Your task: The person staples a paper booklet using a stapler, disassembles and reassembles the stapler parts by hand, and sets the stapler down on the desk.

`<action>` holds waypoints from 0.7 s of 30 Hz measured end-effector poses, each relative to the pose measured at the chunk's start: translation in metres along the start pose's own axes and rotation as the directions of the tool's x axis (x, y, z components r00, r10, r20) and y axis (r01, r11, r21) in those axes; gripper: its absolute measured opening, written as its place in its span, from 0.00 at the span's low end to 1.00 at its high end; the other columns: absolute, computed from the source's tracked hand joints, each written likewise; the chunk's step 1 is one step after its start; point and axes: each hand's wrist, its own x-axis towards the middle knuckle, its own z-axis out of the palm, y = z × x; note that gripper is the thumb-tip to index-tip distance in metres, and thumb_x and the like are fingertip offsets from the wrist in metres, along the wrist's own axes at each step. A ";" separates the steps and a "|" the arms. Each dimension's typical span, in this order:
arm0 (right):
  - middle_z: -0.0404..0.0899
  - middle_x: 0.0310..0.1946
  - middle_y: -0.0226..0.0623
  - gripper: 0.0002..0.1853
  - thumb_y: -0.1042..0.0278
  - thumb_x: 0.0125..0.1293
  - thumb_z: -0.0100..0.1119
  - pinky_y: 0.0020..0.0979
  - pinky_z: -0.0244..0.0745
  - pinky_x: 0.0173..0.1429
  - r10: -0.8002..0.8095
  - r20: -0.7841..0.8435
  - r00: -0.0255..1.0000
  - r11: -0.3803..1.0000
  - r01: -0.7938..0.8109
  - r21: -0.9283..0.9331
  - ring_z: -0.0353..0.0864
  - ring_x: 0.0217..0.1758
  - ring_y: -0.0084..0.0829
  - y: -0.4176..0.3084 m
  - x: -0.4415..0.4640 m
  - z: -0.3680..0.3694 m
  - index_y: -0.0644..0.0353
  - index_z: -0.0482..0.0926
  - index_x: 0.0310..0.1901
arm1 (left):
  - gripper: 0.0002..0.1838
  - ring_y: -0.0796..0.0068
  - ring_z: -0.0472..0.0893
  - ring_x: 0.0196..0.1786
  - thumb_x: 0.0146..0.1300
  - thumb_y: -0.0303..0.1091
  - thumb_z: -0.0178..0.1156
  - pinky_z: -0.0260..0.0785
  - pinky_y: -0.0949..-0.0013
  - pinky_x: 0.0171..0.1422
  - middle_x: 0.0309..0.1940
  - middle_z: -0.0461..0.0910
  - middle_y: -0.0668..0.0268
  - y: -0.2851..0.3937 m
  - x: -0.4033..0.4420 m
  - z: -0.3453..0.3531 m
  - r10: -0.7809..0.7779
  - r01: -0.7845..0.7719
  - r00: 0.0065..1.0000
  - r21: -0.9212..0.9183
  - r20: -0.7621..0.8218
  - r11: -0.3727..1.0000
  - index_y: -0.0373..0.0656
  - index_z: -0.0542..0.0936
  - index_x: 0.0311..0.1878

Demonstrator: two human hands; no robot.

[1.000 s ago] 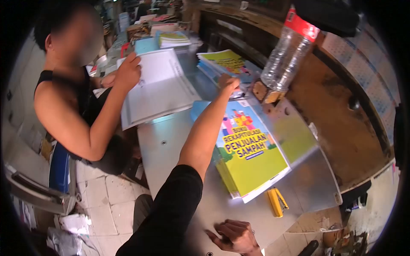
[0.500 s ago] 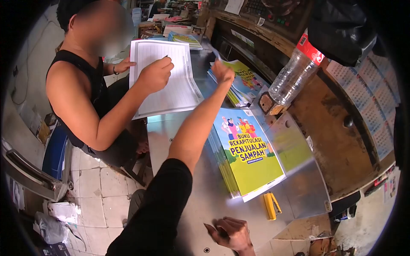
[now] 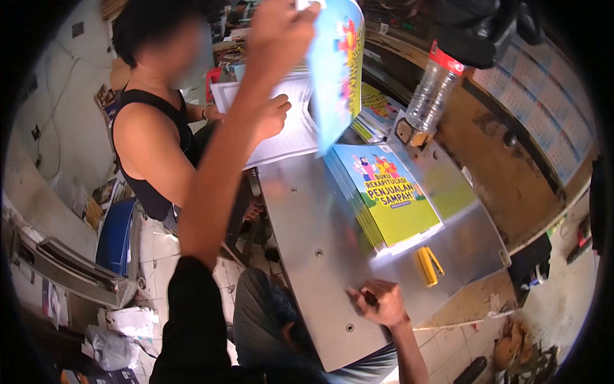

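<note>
My left hand [image 3: 279, 35] is raised at the top of the view, closed on the upper edge of a booklet [image 3: 339, 70] with a blue and yellow-green cover. That booklet hangs steeply tilted and is blurred. Below it lies a stack of matching booklets [image 3: 396, 198], titled "Buku Rekapitulasi Penjualan Sampah", on the metal tabletop [image 3: 300, 224]. My right hand [image 3: 382, 303] rests at the near side of the tabletop, fingers loosely bent, a gap between thumb and fingers, and nothing visible in it. Right of that hand is a yellow stapler [image 3: 430, 265], apart from it.
At left, a seated person [image 3: 153, 134] holds lined sheets [image 3: 288, 137], partly behind my forearm. More booklets [image 3: 380, 105] lie farther back. A plastic bottle [image 3: 432, 96] stands at the right beside a wooden panel [image 3: 473, 128]. Calendar sheets [image 3: 537, 102] hang farther right.
My left hand has come up and back from the far booklet pile, lifting a booklet. My right hand stays on the tabletop near the stapler. The camera view has shifted.
</note>
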 end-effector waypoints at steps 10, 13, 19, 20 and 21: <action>0.81 0.38 0.40 0.27 0.45 0.76 0.44 0.36 0.73 0.49 0.514 -0.530 0.675 0.754 -0.061 0.654 0.79 0.44 0.31 -0.026 -0.012 -0.075 0.65 0.79 0.45 | 0.21 0.81 0.83 0.47 0.73 0.34 0.61 0.75 0.74 0.54 0.50 0.85 0.63 0.036 -0.011 -0.101 0.000 0.222 0.795 -0.291 0.607 0.930 0.34 0.76 0.64; 0.81 0.57 0.46 0.43 0.26 0.73 0.35 0.44 0.72 0.64 0.540 -0.129 0.832 0.462 -0.164 0.872 0.79 0.60 0.39 -0.038 -0.027 -0.098 0.64 0.75 0.60 | 0.16 0.83 0.84 0.46 0.74 0.30 0.60 0.76 0.76 0.52 0.47 0.87 0.63 0.029 -0.053 -0.056 0.110 0.375 0.651 -0.445 0.751 0.813 0.35 0.78 0.60; 0.67 0.72 0.45 0.45 0.28 0.75 0.36 0.40 0.69 0.70 0.597 0.192 0.779 0.136 -0.334 0.933 0.72 0.69 0.37 -0.091 -0.071 -0.048 0.62 0.59 0.76 | 0.19 0.85 0.81 0.46 0.73 0.34 0.63 0.73 0.76 0.51 0.47 0.87 0.62 0.014 -0.152 0.047 0.066 0.635 0.341 -0.281 0.938 0.720 0.30 0.78 0.58; 0.64 0.74 0.45 0.45 0.29 0.76 0.36 0.39 0.68 0.71 0.651 0.183 0.737 0.086 -0.311 0.947 0.70 0.71 0.37 -0.088 -0.079 -0.040 0.62 0.56 0.78 | 0.16 0.85 0.81 0.46 0.73 0.32 0.62 0.73 0.76 0.52 0.46 0.86 0.64 0.009 -0.164 0.060 0.068 0.590 0.321 -0.256 0.945 0.766 0.30 0.78 0.57; 0.66 0.73 0.44 0.42 0.31 0.77 0.37 0.39 0.68 0.71 0.741 0.161 0.652 0.063 -0.306 0.950 0.71 0.70 0.36 -0.085 -0.085 -0.034 0.60 0.57 0.78 | 0.14 0.85 0.81 0.47 0.73 0.30 0.62 0.72 0.76 0.53 0.45 0.85 0.66 0.005 -0.174 0.071 0.067 0.539 0.305 -0.230 0.950 0.810 0.31 0.78 0.56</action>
